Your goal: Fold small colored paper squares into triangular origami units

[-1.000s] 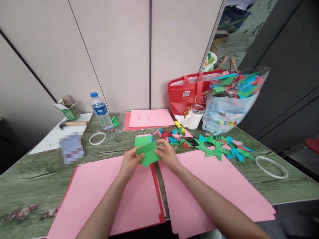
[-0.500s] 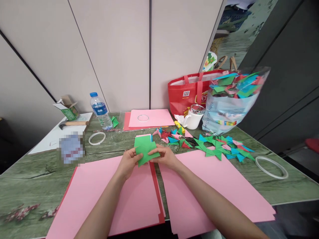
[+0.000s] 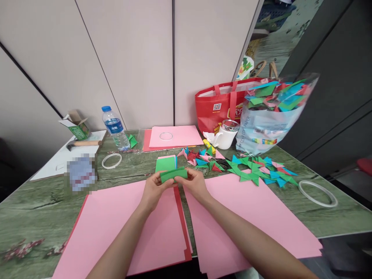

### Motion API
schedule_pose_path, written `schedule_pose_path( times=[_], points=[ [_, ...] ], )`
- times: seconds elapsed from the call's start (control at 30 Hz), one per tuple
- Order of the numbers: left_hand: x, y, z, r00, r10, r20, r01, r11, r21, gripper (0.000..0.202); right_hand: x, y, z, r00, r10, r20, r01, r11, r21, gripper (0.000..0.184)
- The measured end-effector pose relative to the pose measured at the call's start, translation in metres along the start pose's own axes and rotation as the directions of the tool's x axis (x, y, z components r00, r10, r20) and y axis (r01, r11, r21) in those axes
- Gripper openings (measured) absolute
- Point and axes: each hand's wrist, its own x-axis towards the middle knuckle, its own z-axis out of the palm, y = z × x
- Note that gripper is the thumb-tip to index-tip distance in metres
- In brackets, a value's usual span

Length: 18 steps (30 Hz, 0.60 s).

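Between my two hands is a sheet of green paper (image 3: 173, 175), bent over into a narrow strip. My left hand (image 3: 154, 189) pinches its left end, thumb on the near side. The right end is gripped by my right hand (image 3: 196, 184), its thumb also in front. Just behind lies a stack of small coloured paper squares (image 3: 165, 164) with green on top. Below my wrists are two piles of large pink sheets, a left pile (image 3: 116, 217) with red edges showing and a right pile (image 3: 247, 209).
Folded paper pieces (image 3: 203, 159) and a paper ring (image 3: 247, 172) lie behind my right hand. Farther back stand a white mug (image 3: 225, 135), a red bag (image 3: 207, 112), a stuffed plastic bag (image 3: 261, 128) and a water bottle (image 3: 115, 130). A hammer (image 3: 84, 143) lies left.
The green paper was a flatter, open square and is now bent over into a strip. My hands have turned inward, with both thumbs brought to its near side.
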Motion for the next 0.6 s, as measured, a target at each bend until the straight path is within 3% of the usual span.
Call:
schedule_pose_path(
  times=[0.27,0.6],
  points=[
    [0.0012,-0.0045,-0.0008,0.999,-0.030,-0.041,0.028,0.998,-0.054,0.034,-0.0005,-0.0031,0.0025,0.999,0.047,0.026,-0.051,0.981,0.187,0.049],
    [0.0018,-0.0041,0.0003,0.998,-0.030,-0.046,0.028,0.998,-0.051,0.033,0.0024,0.0056,0.0001,1.000,0.028,0.010,-0.029,0.995,0.098,0.036]
  ],
)
